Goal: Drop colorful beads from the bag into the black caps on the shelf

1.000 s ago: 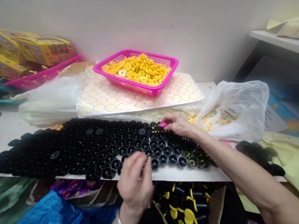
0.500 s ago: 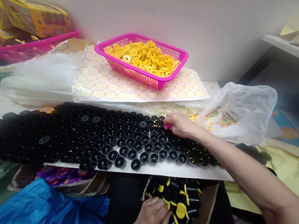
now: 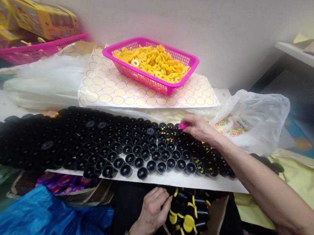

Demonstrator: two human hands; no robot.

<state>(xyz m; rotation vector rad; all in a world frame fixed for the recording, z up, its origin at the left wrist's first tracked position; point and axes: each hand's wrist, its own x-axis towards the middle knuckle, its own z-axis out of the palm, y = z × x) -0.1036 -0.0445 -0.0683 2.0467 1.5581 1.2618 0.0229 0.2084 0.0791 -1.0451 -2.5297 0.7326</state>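
Observation:
My right hand (image 3: 198,128) pinches a small pink scoop (image 3: 183,126) above the back rows of small black cups (image 3: 145,153). Colourful tiny beads (image 3: 170,139) lie in several cups just below and in front of it. More cups with beads are partly under my right forearm. My left hand (image 3: 155,208) is low, in front of the table edge, with its fingers curled closed; what is inside them, if anything, is hidden. It is at the left side of a cardboard box (image 3: 216,226) holding black containers with yellow lids (image 3: 189,223).
A pink basket (image 3: 193,68) of yellow rings stands on sticker sheets (image 3: 106,88) at the back. Beads show in an open plastic bag (image 3: 270,116) at right. Yellow boxes (image 3: 50,20) are at far left. A blue bag (image 3: 55,217) and purple packets (image 3: 63,182) lie below.
My right hand has moved slightly right and back with the pink scoop, and beads now show in more cups near it. My left hand has shifted up and left, away from the yellow-lidded containers.

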